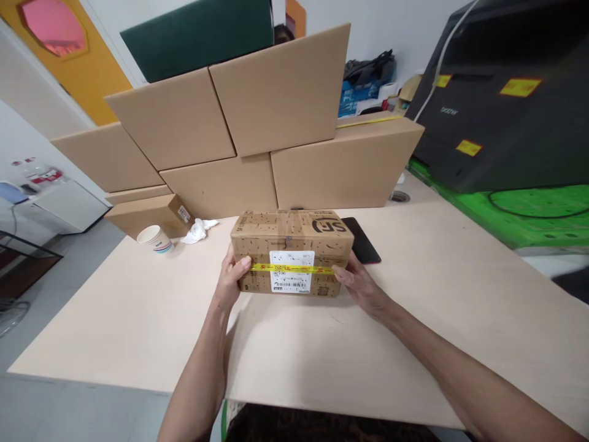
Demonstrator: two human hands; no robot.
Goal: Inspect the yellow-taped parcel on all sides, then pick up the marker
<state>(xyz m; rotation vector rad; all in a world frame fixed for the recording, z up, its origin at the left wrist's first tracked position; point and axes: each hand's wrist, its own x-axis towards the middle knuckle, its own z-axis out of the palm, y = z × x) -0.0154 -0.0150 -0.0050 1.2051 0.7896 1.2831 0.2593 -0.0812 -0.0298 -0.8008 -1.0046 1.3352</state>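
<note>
A small brown cardboard parcel (291, 236) with a white shipping label and a strip of yellow tape across its near face sits in the middle of the light wooden table (138, 319). My left hand (231, 276) grips its left end, thumb on the near face. My right hand (358, 281) grips its right end the same way. The parcel's near face tilts toward me. A black phone (363, 242) lies flat on the table just behind my right hand.
Several large cardboard boxes (280, 92) are stacked like a wall along the table's far side. A paper cup (155, 238) and crumpled white tissue (197, 230) sit at the left. A black printer (510, 104) stands on a green mat (543, 212) at the right.
</note>
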